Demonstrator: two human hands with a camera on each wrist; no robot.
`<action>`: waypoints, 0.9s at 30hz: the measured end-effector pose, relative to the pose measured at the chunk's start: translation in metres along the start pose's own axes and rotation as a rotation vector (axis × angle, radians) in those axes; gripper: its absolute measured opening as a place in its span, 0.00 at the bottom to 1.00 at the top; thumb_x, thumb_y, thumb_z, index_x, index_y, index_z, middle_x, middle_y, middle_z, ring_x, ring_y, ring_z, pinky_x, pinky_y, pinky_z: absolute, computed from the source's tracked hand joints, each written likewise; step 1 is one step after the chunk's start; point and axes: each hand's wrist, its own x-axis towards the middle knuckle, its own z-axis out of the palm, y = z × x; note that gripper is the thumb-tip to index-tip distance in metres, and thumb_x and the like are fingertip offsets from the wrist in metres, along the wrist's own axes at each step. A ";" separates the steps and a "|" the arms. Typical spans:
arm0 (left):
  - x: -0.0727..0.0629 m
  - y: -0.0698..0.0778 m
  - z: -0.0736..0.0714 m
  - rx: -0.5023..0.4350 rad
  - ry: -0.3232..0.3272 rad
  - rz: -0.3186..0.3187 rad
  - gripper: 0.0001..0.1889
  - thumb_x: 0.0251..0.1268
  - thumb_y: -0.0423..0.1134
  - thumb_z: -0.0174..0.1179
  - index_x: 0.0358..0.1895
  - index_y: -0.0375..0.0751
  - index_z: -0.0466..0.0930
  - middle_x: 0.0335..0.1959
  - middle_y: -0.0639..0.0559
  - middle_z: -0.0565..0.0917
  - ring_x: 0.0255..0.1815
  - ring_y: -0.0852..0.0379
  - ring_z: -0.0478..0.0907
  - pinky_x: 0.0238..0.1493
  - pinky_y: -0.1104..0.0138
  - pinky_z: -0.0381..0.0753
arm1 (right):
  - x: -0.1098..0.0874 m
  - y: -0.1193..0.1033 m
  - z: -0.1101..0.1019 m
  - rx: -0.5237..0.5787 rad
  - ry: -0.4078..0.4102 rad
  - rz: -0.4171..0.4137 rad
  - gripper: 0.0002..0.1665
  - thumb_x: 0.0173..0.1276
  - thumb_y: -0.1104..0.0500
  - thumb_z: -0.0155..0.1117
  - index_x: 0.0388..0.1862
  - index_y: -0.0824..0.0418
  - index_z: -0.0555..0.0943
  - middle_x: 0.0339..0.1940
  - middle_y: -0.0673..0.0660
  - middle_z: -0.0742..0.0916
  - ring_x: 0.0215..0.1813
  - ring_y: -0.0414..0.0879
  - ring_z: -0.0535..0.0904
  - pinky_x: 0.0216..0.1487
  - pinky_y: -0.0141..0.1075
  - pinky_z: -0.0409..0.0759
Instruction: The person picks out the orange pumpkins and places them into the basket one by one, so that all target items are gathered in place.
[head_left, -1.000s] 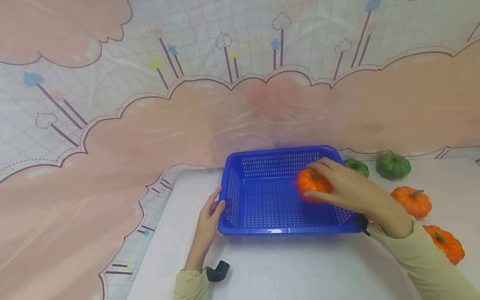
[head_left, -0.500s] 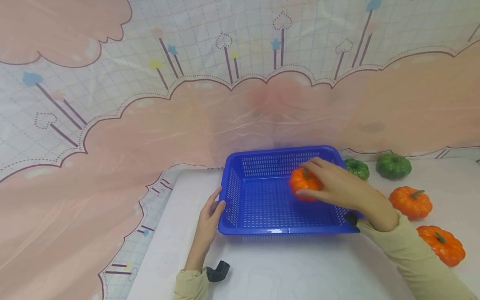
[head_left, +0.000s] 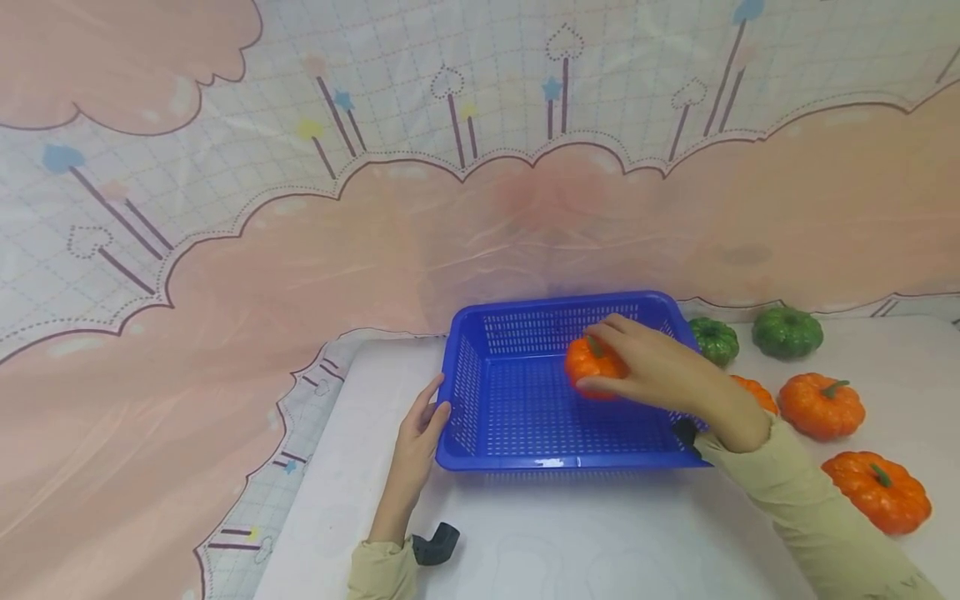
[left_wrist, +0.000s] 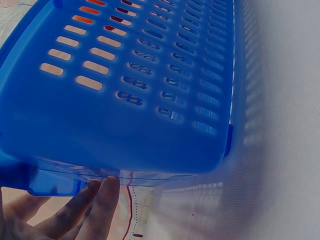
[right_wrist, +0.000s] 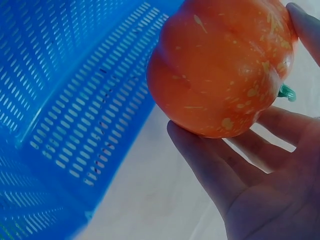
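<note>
My right hand (head_left: 652,367) grips a small orange pumpkin (head_left: 588,365) with a green stem, thumb on one side and fingers on the other. The pumpkin is over the inside of a blue plastic basket (head_left: 551,462) with slotted walls. In the right wrist view, the pumpkin (right_wrist: 220,70) sits between the thumb and fingertips, its yellow-flecked skin facing the camera. At the basket's left end, my left hand (head_left: 416,433) holds the rim. The left wrist view has its fingers (left_wrist: 102,205) against the basket's outer side (left_wrist: 115,135), below the rim.
Right of the basket lie two green pumpkins (head_left: 787,333) and several orange pumpkins (head_left: 822,406), one partly hidden behind the right wrist. They rest on a white table (head_left: 570,533). A patterned pink-and-white cloth (head_left: 345,267) hangs behind.
My right hand has carried the orange pumpkin leftward, further over the basket. Another orange pumpkin beside the basket has come into sight behind the wrist. The left hand and basket have stayed put.
</note>
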 end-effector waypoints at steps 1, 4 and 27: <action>0.000 0.000 0.000 -0.004 0.001 -0.005 0.28 0.78 0.48 0.51 0.76 0.50 0.61 0.63 0.34 0.77 0.65 0.39 0.75 0.68 0.43 0.68 | 0.001 0.000 0.001 -0.001 -0.001 0.000 0.42 0.63 0.34 0.67 0.63 0.64 0.75 0.53 0.58 0.82 0.45 0.48 0.79 0.44 0.40 0.81; 0.000 0.000 0.000 -0.005 -0.001 -0.004 0.28 0.78 0.48 0.51 0.76 0.50 0.61 0.63 0.34 0.77 0.65 0.38 0.75 0.68 0.43 0.68 | 0.005 -0.001 0.002 -0.008 -0.008 -0.001 0.42 0.63 0.34 0.67 0.63 0.64 0.76 0.54 0.58 0.82 0.47 0.48 0.79 0.45 0.41 0.82; -0.001 0.002 -0.001 0.004 -0.014 -0.007 0.28 0.79 0.46 0.50 0.77 0.47 0.59 0.64 0.32 0.76 0.66 0.38 0.73 0.69 0.43 0.67 | 0.027 0.001 0.020 0.044 -0.046 -0.010 0.42 0.64 0.38 0.69 0.63 0.68 0.75 0.53 0.60 0.82 0.46 0.49 0.79 0.49 0.44 0.82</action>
